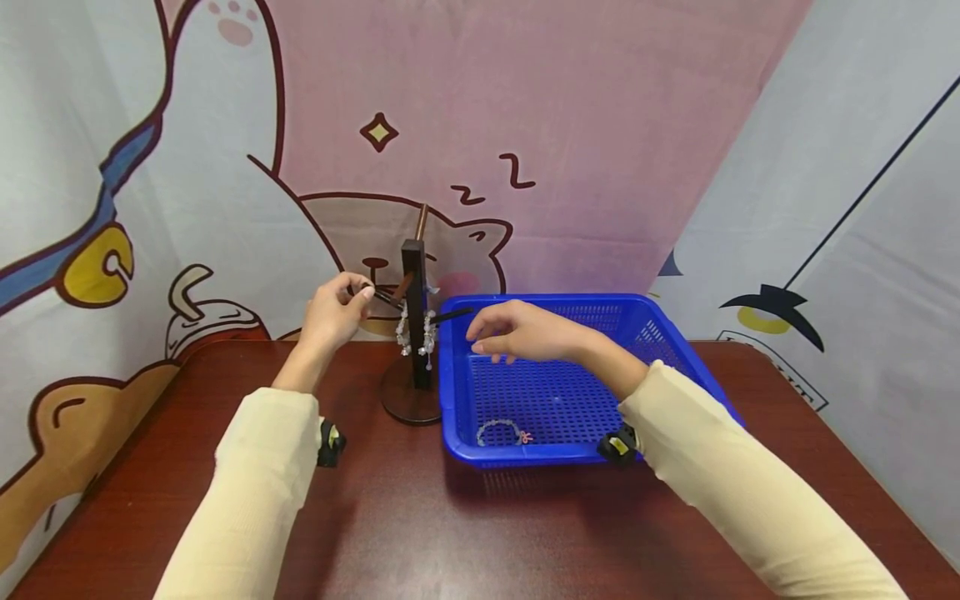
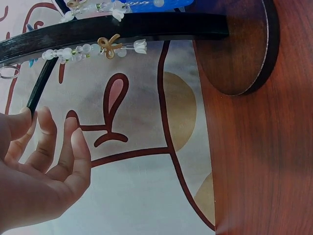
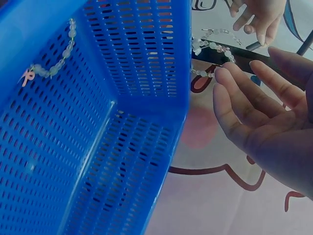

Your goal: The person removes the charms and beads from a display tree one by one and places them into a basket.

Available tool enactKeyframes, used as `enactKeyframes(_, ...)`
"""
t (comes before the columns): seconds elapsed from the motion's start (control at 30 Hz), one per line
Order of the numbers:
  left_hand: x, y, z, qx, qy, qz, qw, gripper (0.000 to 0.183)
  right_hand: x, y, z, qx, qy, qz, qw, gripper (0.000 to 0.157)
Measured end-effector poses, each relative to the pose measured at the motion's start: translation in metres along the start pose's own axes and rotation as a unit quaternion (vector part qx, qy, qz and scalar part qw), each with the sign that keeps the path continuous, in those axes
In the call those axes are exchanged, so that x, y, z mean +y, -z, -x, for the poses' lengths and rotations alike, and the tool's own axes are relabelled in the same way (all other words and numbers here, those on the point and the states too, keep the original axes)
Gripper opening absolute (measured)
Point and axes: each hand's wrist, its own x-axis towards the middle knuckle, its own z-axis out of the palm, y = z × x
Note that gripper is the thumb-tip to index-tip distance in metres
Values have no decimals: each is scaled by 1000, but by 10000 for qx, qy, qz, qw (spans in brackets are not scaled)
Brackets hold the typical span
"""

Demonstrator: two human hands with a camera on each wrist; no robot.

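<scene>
A dark wooden bracelet stand [image 1: 417, 333] with a round base [image 2: 234, 68] stands left of the basket. My left hand [image 1: 335, 310] pinches the left end of its thin black crossbar [image 2: 41, 88] between thumb and forefinger; the other fingers are loosely bent. Beaded bracelets [image 1: 429, 335] hang on the crossbar at both sides of the post; one carries a gold bow charm [image 2: 109, 46] and a white flower-shaped bead [image 2: 140, 46]. My right hand [image 1: 528, 332] hovers over the basket's left part, near the crossbar's right end, fingers relaxed, apparently holding nothing.
A blue perforated plastic basket [image 1: 562, 454] sits right of the stand on the reddish-brown table [image 1: 375, 525]. Inside, near its front left corner, lies a pale beaded bracelet [image 1: 498, 422] with a pink bow charm [image 1: 527, 437]. A printed cartoon cloth [image 1: 600, 150] hangs behind the table.
</scene>
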Motion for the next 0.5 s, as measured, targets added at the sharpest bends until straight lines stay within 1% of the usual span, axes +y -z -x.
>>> enactKeyframes(0.13,0,0,0,-9,1,27,10000,22,-1,-2,-8,-12,-13,-68,10000,17)
enactKeyframes(0.3,-1,1,-1,-17,4,24,10000,22,-3,-5,-16,-10,-127,-120,9998,19)
enactKeyframes(0.5,0,0,-1,-13,23,-16,10000,23,-5,-6,-23,-32,-71,-141,9999,21)
